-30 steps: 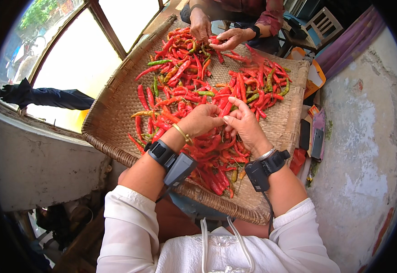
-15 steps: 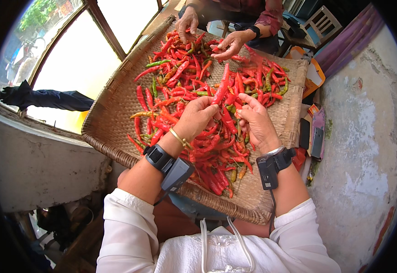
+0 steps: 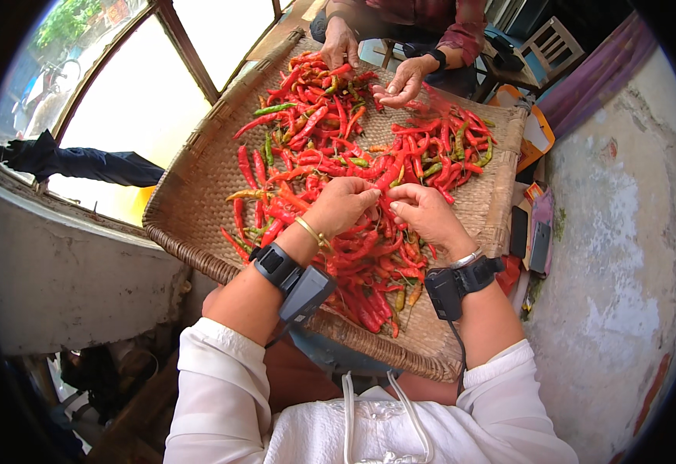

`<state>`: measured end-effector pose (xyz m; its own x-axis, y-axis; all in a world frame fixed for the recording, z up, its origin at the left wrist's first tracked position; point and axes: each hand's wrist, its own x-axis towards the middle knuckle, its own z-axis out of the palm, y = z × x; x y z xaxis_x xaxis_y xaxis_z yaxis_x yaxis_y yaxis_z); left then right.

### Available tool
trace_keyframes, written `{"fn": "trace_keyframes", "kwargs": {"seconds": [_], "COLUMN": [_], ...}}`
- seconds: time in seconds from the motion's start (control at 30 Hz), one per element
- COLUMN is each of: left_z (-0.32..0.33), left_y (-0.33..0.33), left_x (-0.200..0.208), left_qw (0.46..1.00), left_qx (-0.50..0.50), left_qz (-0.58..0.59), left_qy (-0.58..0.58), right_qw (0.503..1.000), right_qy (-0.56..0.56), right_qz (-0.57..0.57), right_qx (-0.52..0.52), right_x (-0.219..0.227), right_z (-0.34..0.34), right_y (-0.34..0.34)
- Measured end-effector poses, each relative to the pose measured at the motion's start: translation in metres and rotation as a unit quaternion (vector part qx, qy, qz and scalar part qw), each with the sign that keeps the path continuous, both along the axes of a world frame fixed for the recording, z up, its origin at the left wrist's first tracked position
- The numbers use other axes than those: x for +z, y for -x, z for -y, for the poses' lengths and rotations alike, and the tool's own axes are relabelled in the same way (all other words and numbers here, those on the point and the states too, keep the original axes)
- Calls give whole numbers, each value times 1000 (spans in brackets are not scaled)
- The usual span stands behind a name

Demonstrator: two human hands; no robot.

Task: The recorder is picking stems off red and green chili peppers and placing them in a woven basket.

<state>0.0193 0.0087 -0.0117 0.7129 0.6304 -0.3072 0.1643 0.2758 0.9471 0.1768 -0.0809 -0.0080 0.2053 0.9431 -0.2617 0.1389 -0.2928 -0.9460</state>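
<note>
My left hand, with a gold-coloured bangle at the wrist, is closed in a pinch around a red chili pepper over the middle of the pile. Close beside it, my right hand has thumb and forefinger pinched near the same pepper's lower end; what lies between them is hidden. Both hands hover over a large woven bamboo tray. It carries a heap of red chili peppers, some green or orange. A smaller group of chili peppers lies at the right, partly joined to the heap.
Across the tray, another person's hands work at the far peppers. A window stands at the left with a folded dark umbrella on its sill. A rough wall, wooden chair and purple curtain are at the right.
My hands have drawn closer together, and the pepper in my left hand has come down toward the pile. The other person's hands have shifted slightly right.
</note>
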Motion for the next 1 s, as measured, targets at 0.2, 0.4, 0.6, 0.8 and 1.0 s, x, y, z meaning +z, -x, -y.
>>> {"fn": "trace_keyframes", "kwargs": {"seconds": [0.2, 0.4, 0.6, 0.8, 1.0], "left_z": [-27, -35, -25, -32, -29], "left_y": [-3, 6, 7, 6, 22], "left_x": [-4, -24, -30, -19, -15], "left_qw": [982, 760, 746, 733, 718], "left_qx": [88, -34, -34, -176, -228], "left_qz": [166, -266, -313, -371, -362], "left_qy": [-22, -592, -587, -543, -549], "right_qw": [929, 908, 896, 887, 880], "right_qy": [-19, 17, 23, 4, 4], "right_qz": [281, 319, 340, 367, 394], "right_qx": [238, 273, 284, 281, 263], "right_x": [-3, -7, -13, -11, -7], "right_z": [6, 10, 8, 10, 10], "right_y": [17, 14, 20, 16, 18]}}
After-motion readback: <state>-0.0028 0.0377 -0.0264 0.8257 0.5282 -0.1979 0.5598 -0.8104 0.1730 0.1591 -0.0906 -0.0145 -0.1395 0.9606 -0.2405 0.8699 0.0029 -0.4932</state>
